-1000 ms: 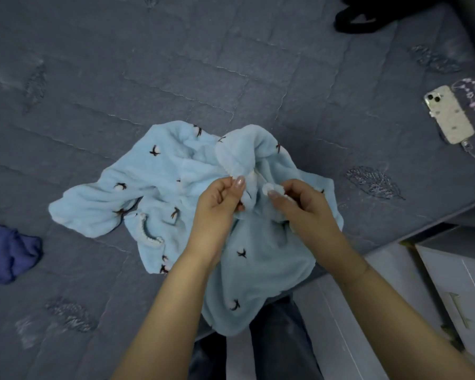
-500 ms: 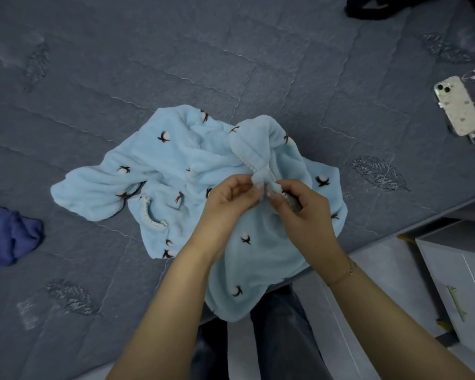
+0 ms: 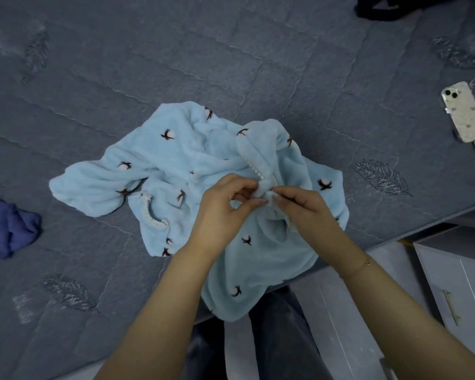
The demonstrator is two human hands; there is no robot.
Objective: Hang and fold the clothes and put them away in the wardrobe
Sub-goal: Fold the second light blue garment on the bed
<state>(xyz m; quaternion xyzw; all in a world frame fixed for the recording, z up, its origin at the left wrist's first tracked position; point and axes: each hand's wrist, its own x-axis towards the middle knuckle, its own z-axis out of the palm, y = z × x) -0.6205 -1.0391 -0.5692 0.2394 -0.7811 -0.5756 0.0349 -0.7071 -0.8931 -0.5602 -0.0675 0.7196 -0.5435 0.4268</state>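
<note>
Fleece bunches at the point where both hands meet: the left hand and the right hand each pinch the trimmed front edge of the pale blue pyjama top between curled fingertips, apparently working a button or fastening too small to make out. The top lies crumpled on the grey bed cover, its lower hem hanging off the near edge in front of the person's legs.

Risk, as I judge it, is the overhang — a tug at the fastening could drag more cloth off the edge, and soft pile gives the fingertips little purchase, so the pinch may slip. The sleeve at the left is twisted under the body, which would spoil a clean fold unless it is spread flat first.

Nearby: a dark blue garment near the left edge of the frame, a black item at the top, and a phone on its cable well to the right — none touching the top. White cabinet stands by the bed's corner.
</note>
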